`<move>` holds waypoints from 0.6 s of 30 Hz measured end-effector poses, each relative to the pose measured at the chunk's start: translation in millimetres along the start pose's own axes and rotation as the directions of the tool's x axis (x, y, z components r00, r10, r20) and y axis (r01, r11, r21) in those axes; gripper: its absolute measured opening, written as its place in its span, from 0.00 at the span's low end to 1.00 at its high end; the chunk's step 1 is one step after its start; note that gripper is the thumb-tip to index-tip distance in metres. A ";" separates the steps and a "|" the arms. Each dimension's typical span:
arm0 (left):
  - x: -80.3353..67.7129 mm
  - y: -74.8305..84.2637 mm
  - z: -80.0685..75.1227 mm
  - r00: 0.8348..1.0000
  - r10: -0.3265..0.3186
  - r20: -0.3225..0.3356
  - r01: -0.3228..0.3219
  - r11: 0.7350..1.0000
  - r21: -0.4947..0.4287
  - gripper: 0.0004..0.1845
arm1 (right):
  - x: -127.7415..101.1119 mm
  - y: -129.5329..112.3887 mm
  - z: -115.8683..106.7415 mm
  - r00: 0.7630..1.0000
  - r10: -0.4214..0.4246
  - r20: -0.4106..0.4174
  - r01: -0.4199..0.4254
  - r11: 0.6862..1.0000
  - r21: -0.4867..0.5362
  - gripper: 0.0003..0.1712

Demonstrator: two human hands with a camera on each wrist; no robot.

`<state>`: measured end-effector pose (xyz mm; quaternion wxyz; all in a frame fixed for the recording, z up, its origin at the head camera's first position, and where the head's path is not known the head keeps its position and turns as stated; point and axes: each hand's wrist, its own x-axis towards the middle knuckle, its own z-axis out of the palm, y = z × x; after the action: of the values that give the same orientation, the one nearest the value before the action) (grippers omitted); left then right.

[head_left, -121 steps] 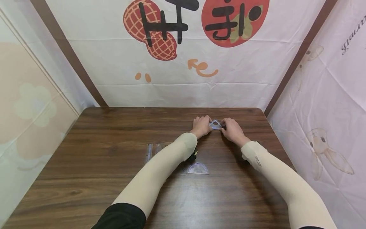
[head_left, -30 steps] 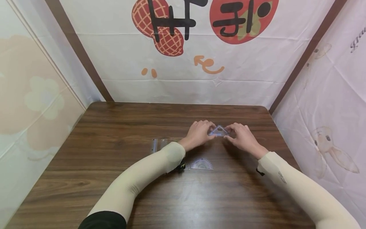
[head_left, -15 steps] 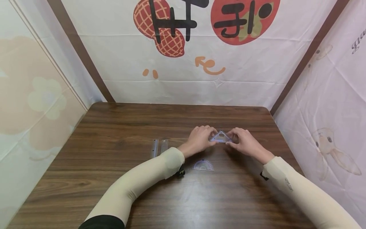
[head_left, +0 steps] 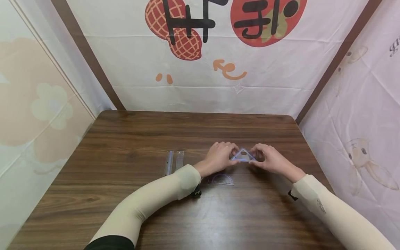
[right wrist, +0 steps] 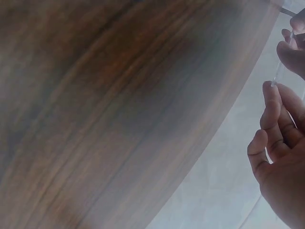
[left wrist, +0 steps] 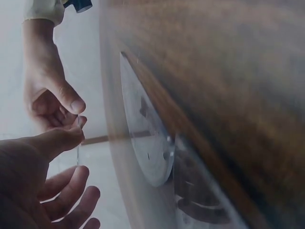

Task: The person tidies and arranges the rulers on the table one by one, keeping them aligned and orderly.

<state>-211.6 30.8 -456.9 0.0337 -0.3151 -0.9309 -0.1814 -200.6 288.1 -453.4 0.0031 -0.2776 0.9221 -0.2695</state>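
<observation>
Clear plastic, thin and slick, is what both hands share: a small triangle (head_left: pixel 243 155) held up off the tabletop (head_left: pixel 125 139) toward its far right part, pinched by the left hand (head_left: pixel 218 158) at its left corner and by the right hand (head_left: pixel 270 159) at its right corner. Each grip is a fingertip pinch on the edge and not a full wrap; the left wrist view shows the triangle edge-on, a thin line caught between thumb and fingers, and the right wrist view shows its edge (right wrist: pixel 281 62) against the fingertips (right wrist: pixel 270 95). So the piece sits between the two grips, bridging them, its point up and its long side down, with no support beneath that I can make out. My worry is a slip: with so little plastic under each pinch, uneven pressure or a small twist from one hand could flick the corner out of the other, and it would drop flat. It might then land on or beside the protractor (head_left: pixel 221 179), which lies on the wood just nearer the person, below the left hand. Squeezing harder carries its own risk, since thin plastic may bow. Two rulers (head_left: pixel 173 161) lie side by side well to the left, apart from all this.
</observation>
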 end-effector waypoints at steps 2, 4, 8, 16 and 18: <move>-1.9 1.7 1.3 1.000 0.007 0.005 -0.007 1.000 0.002 0.25 | -2.7 -0.4 0.0 1.000 -0.006 0.003 0.006 1.000 -0.002 0.18; -3.7 3.7 1.8 1.000 0.013 0.008 -0.013 1.000 0.001 0.27 | -5.0 -0.8 -0.4 1.000 -0.008 0.005 0.008 1.000 0.000 0.18; -6.8 7.6 2.8 0.999 0.024 0.024 -0.025 1.000 0.011 0.29 | -9.6 -1.3 -1.8 1.000 -0.004 0.024 0.004 1.000 0.015 0.18; -12.8 15.5 4.8 0.998 0.048 0.045 -0.050 0.998 0.041 0.29 | -21.2 -3.9 -3.6 0.997 0.014 0.076 -0.020 0.997 0.077 0.17; -14.5 17.2 5.8 0.997 0.050 0.057 -0.053 0.998 0.047 0.29 | -23.5 -3.7 -3.0 0.997 0.006 0.083 -0.013 0.996 0.086 0.17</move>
<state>-189.4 37.2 -459.3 0.0201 -0.3430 -0.9272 -0.1492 -179.3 299.1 -452.4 0.0544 -0.2839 0.9099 -0.2974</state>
